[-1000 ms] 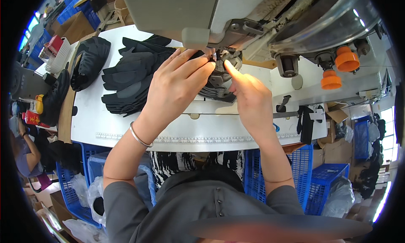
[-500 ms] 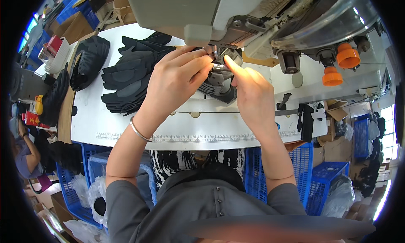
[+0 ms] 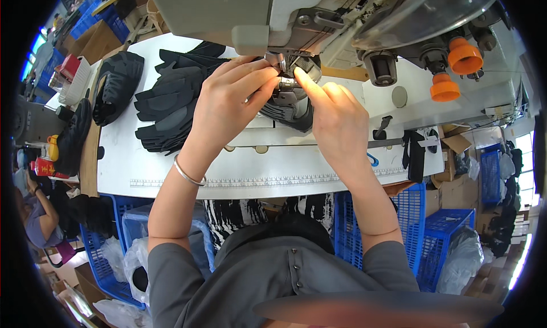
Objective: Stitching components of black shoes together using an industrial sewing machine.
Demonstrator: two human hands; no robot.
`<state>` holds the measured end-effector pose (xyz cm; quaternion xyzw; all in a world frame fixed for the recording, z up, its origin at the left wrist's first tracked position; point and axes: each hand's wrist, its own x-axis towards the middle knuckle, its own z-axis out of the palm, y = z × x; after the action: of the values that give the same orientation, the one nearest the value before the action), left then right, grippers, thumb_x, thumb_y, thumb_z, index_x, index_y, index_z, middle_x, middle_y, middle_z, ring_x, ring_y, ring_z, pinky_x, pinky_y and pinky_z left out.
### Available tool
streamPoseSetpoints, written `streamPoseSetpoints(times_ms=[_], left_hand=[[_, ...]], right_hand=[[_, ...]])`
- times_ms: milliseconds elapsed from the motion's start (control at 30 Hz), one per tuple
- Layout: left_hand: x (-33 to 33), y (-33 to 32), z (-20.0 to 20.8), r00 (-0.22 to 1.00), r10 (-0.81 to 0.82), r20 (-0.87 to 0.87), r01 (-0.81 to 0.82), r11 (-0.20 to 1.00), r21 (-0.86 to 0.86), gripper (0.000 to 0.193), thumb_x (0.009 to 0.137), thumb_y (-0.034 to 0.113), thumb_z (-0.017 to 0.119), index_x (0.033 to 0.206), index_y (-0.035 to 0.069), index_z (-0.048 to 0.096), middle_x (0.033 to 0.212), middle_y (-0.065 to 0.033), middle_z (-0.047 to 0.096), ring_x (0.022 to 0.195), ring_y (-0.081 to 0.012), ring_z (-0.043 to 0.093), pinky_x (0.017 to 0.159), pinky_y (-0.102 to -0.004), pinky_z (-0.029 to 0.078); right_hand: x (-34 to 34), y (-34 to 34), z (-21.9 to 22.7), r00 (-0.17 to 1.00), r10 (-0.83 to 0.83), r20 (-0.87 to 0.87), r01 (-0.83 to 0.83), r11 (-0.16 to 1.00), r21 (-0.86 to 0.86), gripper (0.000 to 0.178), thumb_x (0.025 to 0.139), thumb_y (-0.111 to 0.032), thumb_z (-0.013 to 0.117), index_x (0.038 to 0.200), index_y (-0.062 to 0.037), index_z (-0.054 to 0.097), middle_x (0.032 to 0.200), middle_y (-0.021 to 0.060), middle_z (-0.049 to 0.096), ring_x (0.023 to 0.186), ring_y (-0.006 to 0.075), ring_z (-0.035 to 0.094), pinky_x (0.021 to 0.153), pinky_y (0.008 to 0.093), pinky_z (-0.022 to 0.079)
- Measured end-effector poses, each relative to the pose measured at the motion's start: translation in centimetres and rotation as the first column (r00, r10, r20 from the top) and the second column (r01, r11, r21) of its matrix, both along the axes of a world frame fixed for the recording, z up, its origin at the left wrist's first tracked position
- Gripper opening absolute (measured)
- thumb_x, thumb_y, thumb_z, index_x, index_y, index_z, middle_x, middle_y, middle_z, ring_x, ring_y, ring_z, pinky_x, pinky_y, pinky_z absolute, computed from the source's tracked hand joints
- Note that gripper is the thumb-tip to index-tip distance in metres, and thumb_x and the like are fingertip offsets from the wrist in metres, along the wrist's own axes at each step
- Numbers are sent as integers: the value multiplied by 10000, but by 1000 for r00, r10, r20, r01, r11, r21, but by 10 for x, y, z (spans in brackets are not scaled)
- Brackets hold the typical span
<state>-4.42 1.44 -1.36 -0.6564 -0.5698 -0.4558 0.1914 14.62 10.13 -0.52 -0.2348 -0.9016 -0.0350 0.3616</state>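
Head view: both hands pinching dark fabric piece (image 3: 288,103) under sewing machine head (image 3: 296,20). Left hand (image 3: 228,103) fingertips closed on its left edge, right hand (image 3: 336,120) forefinger pressing its right; fabric's length trailing toward the body.

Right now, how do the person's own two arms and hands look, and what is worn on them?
Both hands are bare, without gloves or rings that can be seen. The left hand has a thin silver bangle around the wrist. The right hand has a bare wrist. Both forearms are uncovered up to short grey sleeves near the elbows.
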Motion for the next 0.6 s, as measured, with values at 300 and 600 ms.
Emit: streamPoseSetpoints(times_ms=[300, 600], left_hand=[[0, -1, 1, 1000, 1, 8, -1, 1000, -22, 151, 878, 111, 780, 1010, 40, 770, 1065, -99, 779, 1062, -328, 727, 928, -408, 575], [-28, -11, 16, 716, -204, 668, 336, 939, -74, 202, 995, 139, 684, 1078, -29, 760, 1030, -103, 799, 1016, -220, 757, 849, -345, 603]], right_hand=[[1, 0, 2, 999, 0, 44, -2, 998, 56, 526, 814, -27, 661, 1329, -127, 696, 826, 22, 587, 797, 193, 640, 605, 334, 540], [-1, -3, -15, 945, 158, -286, -141, 987, 80, 523, 815, 2, 685, 1322, -122, 690, 891, 57, 575, 824, 242, 617, 689, 371, 519]])
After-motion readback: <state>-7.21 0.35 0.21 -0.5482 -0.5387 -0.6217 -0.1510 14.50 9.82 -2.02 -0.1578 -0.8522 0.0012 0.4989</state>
